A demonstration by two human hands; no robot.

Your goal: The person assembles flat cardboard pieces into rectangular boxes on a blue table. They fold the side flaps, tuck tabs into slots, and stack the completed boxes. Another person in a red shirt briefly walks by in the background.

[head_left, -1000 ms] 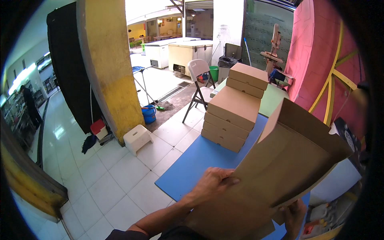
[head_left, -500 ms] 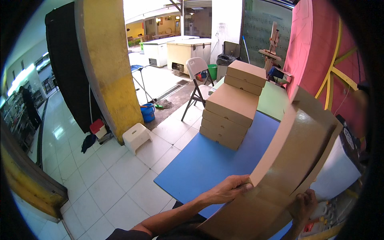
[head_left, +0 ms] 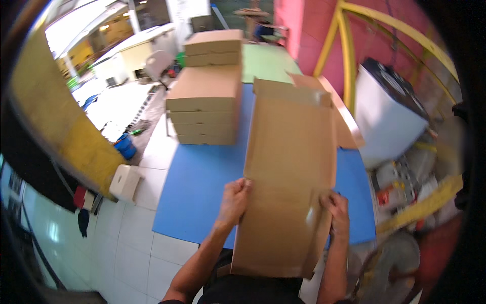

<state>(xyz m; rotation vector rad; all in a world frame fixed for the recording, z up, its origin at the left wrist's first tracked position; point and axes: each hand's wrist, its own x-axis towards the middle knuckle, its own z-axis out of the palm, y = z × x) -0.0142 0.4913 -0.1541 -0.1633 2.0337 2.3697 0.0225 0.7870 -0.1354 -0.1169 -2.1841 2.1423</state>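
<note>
An unfolded brown cardboard box (head_left: 288, 147) stretches away from my body over the blue table (head_left: 202, 187), its long side edges and far flaps turned up. My left hand (head_left: 236, 198) grips its left edge, with the fingers closed on the rim. Level with it on the opposite side, my right hand (head_left: 336, 209) pinches the right edge. Behind the box's far right corner lies another piece of brown cardboard (head_left: 347, 121), partly covered. Left of it stand folded boxes (head_left: 202, 119), stacked in a tall near pile and a higher pile behind.
A green table (head_left: 268, 63) adjoins the blue one at the back. To the right are a white appliance (head_left: 385, 116), yellow metal bars (head_left: 349, 61) and a pink wall. On the tiled floor at left stand a cream stool (head_left: 125, 183) and a blue bucket (head_left: 125, 147).
The view has turned to the right. The cardboard box has swung from a steep tilt to a flatter position in front of me, with both hands still on its edges.
</note>
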